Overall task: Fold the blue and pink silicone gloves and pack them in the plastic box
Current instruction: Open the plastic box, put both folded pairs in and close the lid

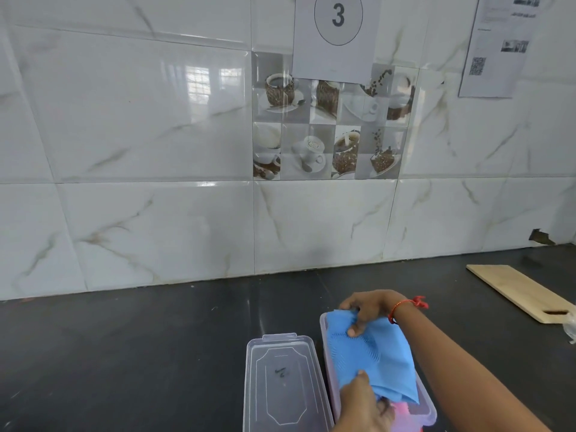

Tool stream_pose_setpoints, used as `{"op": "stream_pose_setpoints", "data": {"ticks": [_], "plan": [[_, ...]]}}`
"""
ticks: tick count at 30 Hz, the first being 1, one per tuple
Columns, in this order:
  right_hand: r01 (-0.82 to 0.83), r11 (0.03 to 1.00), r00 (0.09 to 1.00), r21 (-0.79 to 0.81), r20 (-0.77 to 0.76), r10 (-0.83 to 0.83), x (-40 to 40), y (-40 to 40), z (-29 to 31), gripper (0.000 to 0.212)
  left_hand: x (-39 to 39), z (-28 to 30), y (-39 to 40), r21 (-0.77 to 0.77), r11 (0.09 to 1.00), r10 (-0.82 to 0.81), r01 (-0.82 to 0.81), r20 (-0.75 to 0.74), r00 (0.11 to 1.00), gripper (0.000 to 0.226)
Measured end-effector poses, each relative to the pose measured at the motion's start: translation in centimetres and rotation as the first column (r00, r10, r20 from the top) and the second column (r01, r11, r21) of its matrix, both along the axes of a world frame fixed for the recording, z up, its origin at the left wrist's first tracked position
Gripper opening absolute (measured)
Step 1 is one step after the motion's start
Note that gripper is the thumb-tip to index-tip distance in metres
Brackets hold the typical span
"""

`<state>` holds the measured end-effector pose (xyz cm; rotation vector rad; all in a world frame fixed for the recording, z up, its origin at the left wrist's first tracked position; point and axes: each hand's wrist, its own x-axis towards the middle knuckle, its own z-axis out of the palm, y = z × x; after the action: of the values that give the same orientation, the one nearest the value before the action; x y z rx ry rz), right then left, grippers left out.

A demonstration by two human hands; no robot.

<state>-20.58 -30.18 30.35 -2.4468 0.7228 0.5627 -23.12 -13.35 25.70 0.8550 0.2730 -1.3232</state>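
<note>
Right hand pinching the blue glove's far end, left hand gripping its near end, I hold it lengthwise along the plastic box, atop the pink glove.

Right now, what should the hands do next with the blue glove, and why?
Probably push the blue glove down flat into the plastic box. Both the right hand and the left hand grip it, but it bulges above the rim, with some pink glove showing beneath. The lid, lying beside the box, likely won't close yet.
</note>
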Motion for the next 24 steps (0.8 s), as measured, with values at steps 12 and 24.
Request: {"op": "stream_pose_setpoints", "data": {"ticks": [12, 24], "plan": [[-0.133, 0.986, 0.982, -0.101, -0.149, 0.117, 1.2, 0.6, -2.0, 0.048, 3.1, -3.5, -0.1, 0.313, 0.909, -0.411, 0.275, 0.569, 0.712, 0.045], [0.072, 0.937, 0.973, -0.341, 0.230, 0.009, -2.5, 1.4, -0.8, 0.058, 3.9, 1.0, 2.9, 0.630, 0.775, -0.598, -0.053, 0.705, -0.382, 0.040]]}}
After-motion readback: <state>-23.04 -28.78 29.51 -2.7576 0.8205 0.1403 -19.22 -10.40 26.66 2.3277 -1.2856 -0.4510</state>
